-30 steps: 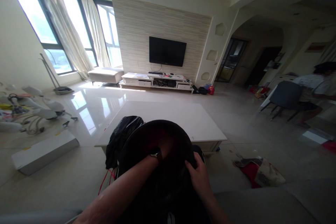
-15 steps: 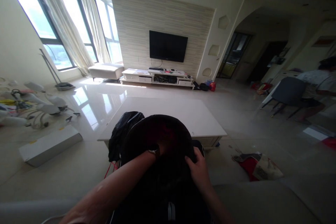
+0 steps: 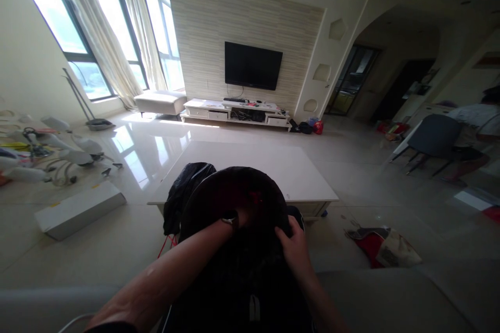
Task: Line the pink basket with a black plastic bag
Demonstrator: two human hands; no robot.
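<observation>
A large black bag (image 3: 234,179) with a rounded top stands upright before me, its dark mouth facing me. My left hand (image 3: 244,217), with a watch (image 3: 230,220) on the wrist, reaches inside it; the fingers are lost in the shadow. Near that hand, deep in the bag, shows a small red patch (image 3: 255,196) that I cannot make out. My right hand (image 3: 292,239) grips the bag's right edge, thumb on the near side. Against the bag's left side rests a black plastic bag (image 3: 175,203) with red strings below it.
Beyond the bag is a low white table (image 3: 265,158). A long white box (image 3: 82,210) and white jointed equipment (image 3: 70,153) lie on the floor at left. On the right floor is a red and beige cloth bag (image 3: 385,247). A person (image 3: 474,122) sits by a dark chair (image 3: 435,135).
The view has shifted slightly. My left hand has moved a little inside the bag, and the red patch shows more clearly. My right hand keeps its hold on the edge.
</observation>
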